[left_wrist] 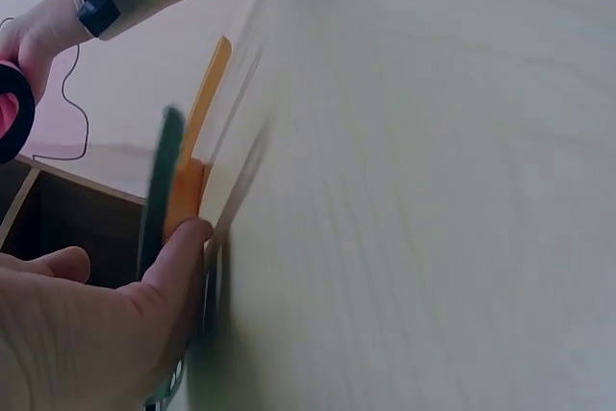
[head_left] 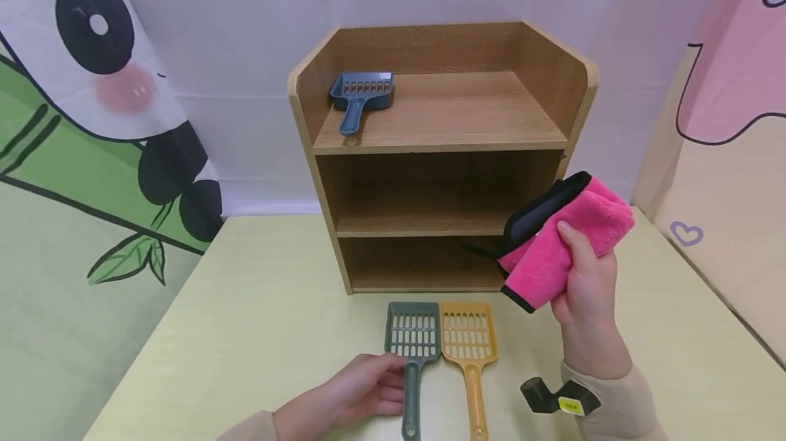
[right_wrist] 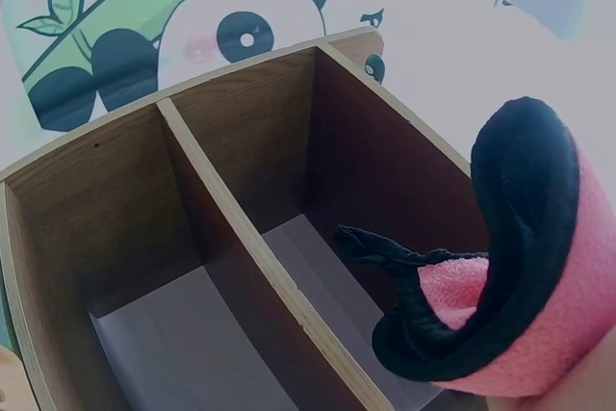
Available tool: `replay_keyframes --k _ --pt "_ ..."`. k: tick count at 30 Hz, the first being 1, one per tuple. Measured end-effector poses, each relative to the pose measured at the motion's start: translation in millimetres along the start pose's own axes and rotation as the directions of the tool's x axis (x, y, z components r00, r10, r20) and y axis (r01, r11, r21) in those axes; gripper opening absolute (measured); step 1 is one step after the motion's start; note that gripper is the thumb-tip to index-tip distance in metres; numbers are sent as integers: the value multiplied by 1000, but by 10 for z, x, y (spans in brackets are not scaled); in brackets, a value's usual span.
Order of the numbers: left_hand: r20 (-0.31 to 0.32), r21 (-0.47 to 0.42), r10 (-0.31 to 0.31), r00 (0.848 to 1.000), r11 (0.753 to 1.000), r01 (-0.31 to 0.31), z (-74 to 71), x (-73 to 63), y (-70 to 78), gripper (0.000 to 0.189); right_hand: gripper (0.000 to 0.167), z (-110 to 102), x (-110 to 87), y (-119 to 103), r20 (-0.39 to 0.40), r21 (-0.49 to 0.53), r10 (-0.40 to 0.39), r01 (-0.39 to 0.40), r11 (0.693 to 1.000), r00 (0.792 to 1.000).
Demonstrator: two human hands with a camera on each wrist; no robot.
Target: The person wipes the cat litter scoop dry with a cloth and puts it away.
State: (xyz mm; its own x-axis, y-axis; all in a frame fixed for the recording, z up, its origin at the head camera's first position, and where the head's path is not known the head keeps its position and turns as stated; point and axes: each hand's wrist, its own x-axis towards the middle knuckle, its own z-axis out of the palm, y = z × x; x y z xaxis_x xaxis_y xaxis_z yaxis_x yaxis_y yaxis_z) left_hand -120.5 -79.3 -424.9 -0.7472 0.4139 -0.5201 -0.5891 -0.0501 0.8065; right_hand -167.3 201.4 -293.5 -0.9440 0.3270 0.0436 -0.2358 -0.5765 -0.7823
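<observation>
My right hand [head_left: 589, 291] grips a folded pink plush cloth [head_left: 571, 243] with black trim, raised in front of the shelf's right side. The thumb lies on its near face; in the right wrist view the cloth's black edge [right_wrist: 525, 199] curls over beside the shelf compartments. Low in the head view, my left hand [head_left: 368, 390] holds the dark green slotted litter scoop [head_left: 411, 373] at the neck, thumb tip by the scoop's corner. Fingers pass behind the handle. Right beside it lies a yellow-orange litter scoop [head_left: 471, 373], its head against the green one.
A wooden three-tier shelf [head_left: 442, 147] stands at the back of the pale table [head_left: 264, 332]. On its top tier, at the left, sits a blue litter scoop [head_left: 362, 96] with a matching holder under it. Cartoon-printed cloth [head_left: 202, 18] hangs behind and at the sides.
</observation>
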Motion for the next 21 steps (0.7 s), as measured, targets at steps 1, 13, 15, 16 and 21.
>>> replay_keyframes --k 1,13,15,16,21 --pt "-1 -5 7 1000 1000 -7 9 -1 1 31 47 -2 0 0 0 0 -1 1 1000 1000" --pt "-74 196 132 988 974 -115 -53 -100 99 70 47 -1 4 -13 16 -6 -6 6 1000 1000" --pt "-93 257 157 983 958 -129 -72 -128 125 71 47 -1 1 -12 15 -1 -9 9 1000 1000" --pt "-99 285 170 980 949 -136 -83 -139 133 68 47 -1 0 -11 14 1 -11 11 1000 1000" --pt "-72 358 214 974 917 -175 -127 -236 188 54 47 3 -7 -7 2 8 -18 18 1000 1000"
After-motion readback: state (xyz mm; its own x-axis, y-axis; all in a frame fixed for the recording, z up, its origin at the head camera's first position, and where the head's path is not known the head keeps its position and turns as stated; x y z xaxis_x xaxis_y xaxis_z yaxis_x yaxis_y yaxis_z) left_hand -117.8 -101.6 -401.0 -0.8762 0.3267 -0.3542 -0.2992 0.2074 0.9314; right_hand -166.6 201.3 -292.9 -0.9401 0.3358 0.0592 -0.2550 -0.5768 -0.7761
